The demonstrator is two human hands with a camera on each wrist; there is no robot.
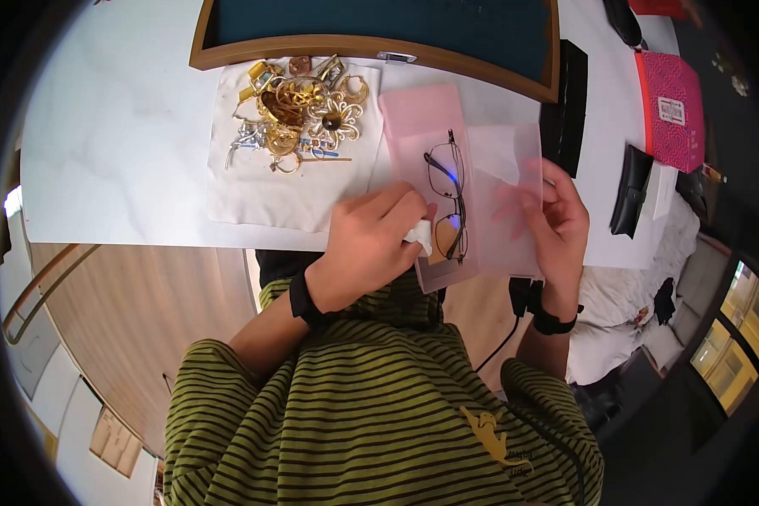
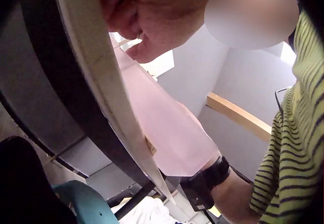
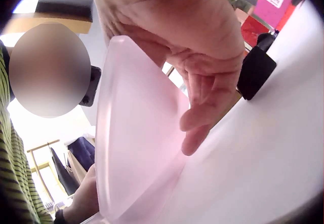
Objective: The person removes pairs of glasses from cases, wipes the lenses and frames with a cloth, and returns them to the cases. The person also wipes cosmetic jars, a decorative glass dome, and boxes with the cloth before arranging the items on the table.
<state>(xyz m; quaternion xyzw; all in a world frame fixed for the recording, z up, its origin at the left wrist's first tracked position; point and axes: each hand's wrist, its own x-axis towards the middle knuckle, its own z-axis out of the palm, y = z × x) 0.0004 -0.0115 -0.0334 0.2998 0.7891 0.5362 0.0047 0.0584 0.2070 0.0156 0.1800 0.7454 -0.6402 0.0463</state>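
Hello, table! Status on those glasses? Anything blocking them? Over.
Left hand pinches white wad; right hand holds translucent lid. Glasses lie in open pink case. Jewellery pile beside it, not blocking.

White wad, partly hidden by left grip

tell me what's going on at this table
A person has an open pink case in front of them, with a pair of glasses lying inside. Their right hand holds the translucent lid, while the left hand grips something white and crumpled beside the glasses. On the person's left, a pile of jewelry rests on a pale cloth.
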